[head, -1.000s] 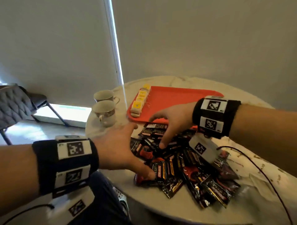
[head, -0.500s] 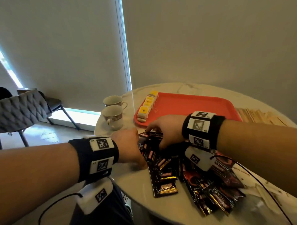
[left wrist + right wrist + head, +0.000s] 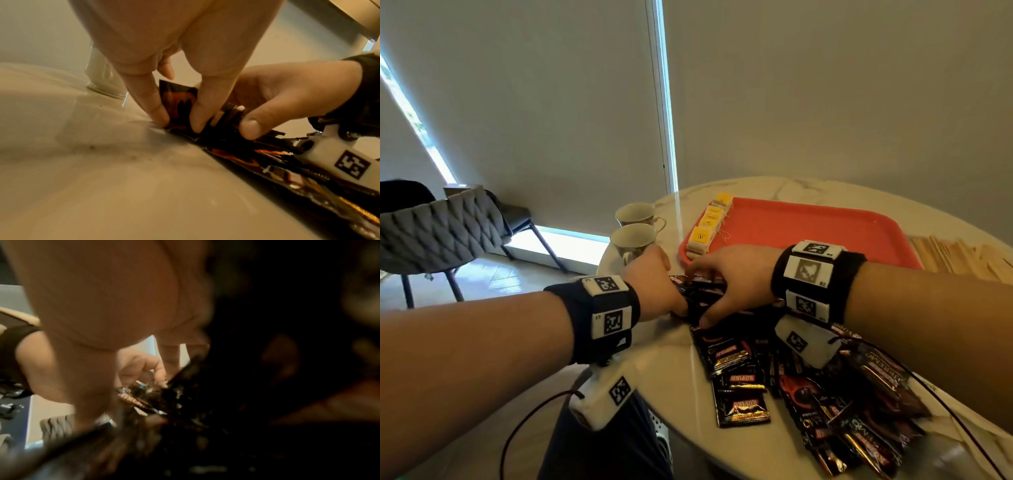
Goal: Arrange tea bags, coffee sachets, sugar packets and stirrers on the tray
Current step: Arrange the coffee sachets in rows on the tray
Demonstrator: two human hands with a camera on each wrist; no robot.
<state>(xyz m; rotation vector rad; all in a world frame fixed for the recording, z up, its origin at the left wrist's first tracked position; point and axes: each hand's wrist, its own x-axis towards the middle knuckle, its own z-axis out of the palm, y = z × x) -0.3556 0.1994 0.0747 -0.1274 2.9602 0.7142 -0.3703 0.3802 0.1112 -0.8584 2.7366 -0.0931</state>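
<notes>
At the lower right of the head view a loose heap of dark coffee sachets (image 3: 808,390) lies on the round marble table (image 3: 654,370), none of them sorted yet. Just beyond, at frame centre, both hands work on a small bundle of sachets (image 3: 700,291) stood on edge on the tabletop. The left hand (image 3: 650,284) pinches it between thumb and fingers, as the left wrist view shows; the right hand (image 3: 732,277) clasps the other side, thumb pressed on the bundle's near end. Further back, in the upper middle, the red tray (image 3: 808,229) holds only a row of yellow-labelled tea bags (image 3: 709,222) along its left edge. Wooden stirrers (image 3: 959,257) wait on the table to the tray's right. I see no sugar packets that I can make out. By my reckoning, tea is done; coffee, sugar and stirrers remain.
</notes>
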